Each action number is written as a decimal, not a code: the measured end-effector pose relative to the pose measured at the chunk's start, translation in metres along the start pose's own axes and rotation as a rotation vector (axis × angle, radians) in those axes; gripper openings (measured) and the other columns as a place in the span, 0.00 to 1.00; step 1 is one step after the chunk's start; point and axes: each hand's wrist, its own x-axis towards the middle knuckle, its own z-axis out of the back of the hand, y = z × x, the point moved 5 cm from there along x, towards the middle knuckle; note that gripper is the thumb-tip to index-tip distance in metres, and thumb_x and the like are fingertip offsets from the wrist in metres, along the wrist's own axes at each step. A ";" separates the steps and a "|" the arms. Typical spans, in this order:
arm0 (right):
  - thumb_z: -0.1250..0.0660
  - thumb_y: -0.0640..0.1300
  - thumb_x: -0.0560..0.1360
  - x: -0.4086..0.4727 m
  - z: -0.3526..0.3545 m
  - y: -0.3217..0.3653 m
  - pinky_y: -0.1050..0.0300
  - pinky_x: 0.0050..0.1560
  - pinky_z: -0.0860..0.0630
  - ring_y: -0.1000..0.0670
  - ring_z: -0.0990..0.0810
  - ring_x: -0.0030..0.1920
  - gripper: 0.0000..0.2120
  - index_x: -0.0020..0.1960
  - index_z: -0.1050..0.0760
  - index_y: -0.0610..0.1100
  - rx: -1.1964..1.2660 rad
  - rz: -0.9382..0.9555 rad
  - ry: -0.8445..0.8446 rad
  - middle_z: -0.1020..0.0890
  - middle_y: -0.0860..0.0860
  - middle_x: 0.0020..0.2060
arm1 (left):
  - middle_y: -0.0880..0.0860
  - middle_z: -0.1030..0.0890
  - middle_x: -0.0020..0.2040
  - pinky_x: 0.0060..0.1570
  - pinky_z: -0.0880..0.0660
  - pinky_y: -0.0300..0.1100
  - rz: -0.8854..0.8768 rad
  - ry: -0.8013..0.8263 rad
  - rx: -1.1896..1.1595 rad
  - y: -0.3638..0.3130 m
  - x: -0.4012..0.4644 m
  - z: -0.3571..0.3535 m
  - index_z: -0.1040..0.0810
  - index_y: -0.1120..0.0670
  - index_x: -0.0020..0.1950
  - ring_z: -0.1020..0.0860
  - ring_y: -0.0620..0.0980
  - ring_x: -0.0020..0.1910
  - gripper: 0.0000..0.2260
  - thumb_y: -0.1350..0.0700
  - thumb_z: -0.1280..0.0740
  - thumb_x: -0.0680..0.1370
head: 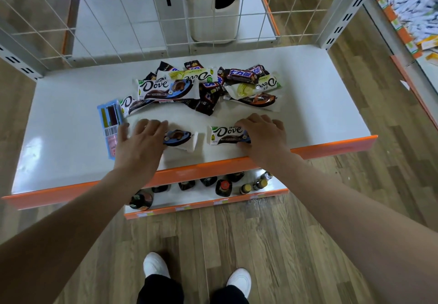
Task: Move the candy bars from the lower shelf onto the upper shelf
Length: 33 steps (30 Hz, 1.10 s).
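Candy bars [228, 135] lie flat on the upper shelf [308, 104], one under each spread, unclenched hand, left [139, 142] and right [262, 137]; light, slick and crinkly, they look best pinched by their long edges.

Bare forearms, no sleeves, no rings or watch on left hand [139, 141] or right hand [262, 135]. Black trousers [161, 290] below. White shoes [155, 264] with rounded toes.
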 end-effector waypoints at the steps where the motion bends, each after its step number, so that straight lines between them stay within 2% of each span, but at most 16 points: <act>1: 0.33 0.49 0.75 0.000 -0.001 0.000 0.48 0.67 0.42 0.48 0.32 0.63 0.20 0.66 0.30 0.52 -0.003 0.001 -0.004 0.27 0.52 0.58 | 0.53 0.28 0.64 0.64 0.45 0.56 0.028 -0.028 0.005 0.002 -0.001 0.002 0.32 0.54 0.69 0.35 0.54 0.66 0.20 0.52 0.37 0.78; 4: 0.34 0.49 0.75 0.001 -0.002 0.000 0.47 0.68 0.43 0.49 0.33 0.65 0.21 0.67 0.31 0.52 -0.021 -0.003 -0.001 0.27 0.53 0.60 | 0.54 0.25 0.56 0.61 0.43 0.56 0.085 -0.046 -0.023 0.012 -0.002 0.002 0.26 0.55 0.60 0.31 0.56 0.60 0.18 0.46 0.35 0.75; 7: 0.34 0.48 0.75 0.003 -0.002 0.000 0.46 0.69 0.44 0.48 0.35 0.66 0.21 0.67 0.32 0.52 -0.045 -0.013 0.022 0.28 0.53 0.62 | 0.52 0.24 0.56 0.59 0.42 0.55 0.100 -0.017 -0.058 0.020 -0.003 0.001 0.25 0.52 0.61 0.31 0.55 0.60 0.20 0.43 0.34 0.74; 11: 0.35 0.47 0.76 0.008 0.000 0.006 0.45 0.69 0.47 0.48 0.36 0.67 0.20 0.67 0.33 0.50 -0.117 0.008 0.077 0.30 0.52 0.63 | 0.51 0.23 0.55 0.56 0.41 0.53 0.115 -0.013 -0.107 0.023 -0.001 0.005 0.23 0.51 0.60 0.30 0.55 0.58 0.18 0.44 0.33 0.73; 19: 0.40 0.51 0.79 0.003 0.002 0.010 0.45 0.68 0.43 0.47 0.35 0.67 0.22 0.70 0.37 0.47 -0.294 0.135 0.064 0.33 0.49 0.66 | 0.53 0.22 0.49 0.53 0.40 0.52 0.052 -0.068 -0.071 0.024 -0.008 0.007 0.21 0.54 0.56 0.27 0.56 0.53 0.17 0.45 0.31 0.72; 23: 0.33 0.47 0.75 -0.001 0.001 0.012 0.47 0.56 0.34 0.43 0.27 0.58 0.20 0.65 0.30 0.43 -0.280 0.168 -0.031 0.27 0.46 0.59 | 0.54 0.21 0.48 0.53 0.41 0.52 0.072 -0.073 -0.086 0.026 -0.011 0.008 0.20 0.54 0.54 0.27 0.57 0.53 0.17 0.44 0.31 0.72; 27: 0.19 0.45 0.56 -0.003 0.002 0.020 0.50 0.40 0.27 0.42 0.21 0.37 0.23 0.47 0.21 0.40 -0.252 0.188 -0.135 0.21 0.45 0.40 | 0.54 0.21 0.47 0.53 0.40 0.52 0.061 -0.096 -0.092 0.025 -0.014 0.010 0.20 0.55 0.53 0.27 0.58 0.52 0.17 0.45 0.30 0.72; 29: 0.18 0.45 0.52 -0.004 0.003 0.025 0.50 0.38 0.26 0.43 0.21 0.34 0.23 0.44 0.21 0.40 -0.227 0.198 -0.174 0.21 0.45 0.37 | 0.55 0.21 0.47 0.53 0.40 0.52 0.047 -0.113 -0.092 0.025 -0.015 0.013 0.20 0.56 0.53 0.26 0.58 0.51 0.17 0.46 0.29 0.71; 33: 0.19 0.45 0.51 -0.008 0.006 0.032 0.53 0.35 0.28 0.43 0.22 0.32 0.22 0.43 0.21 0.41 -0.215 0.222 -0.190 0.22 0.45 0.35 | 0.55 0.21 0.45 0.52 0.39 0.52 0.027 -0.138 -0.086 0.024 -0.020 0.016 0.19 0.56 0.51 0.26 0.59 0.50 0.16 0.47 0.28 0.70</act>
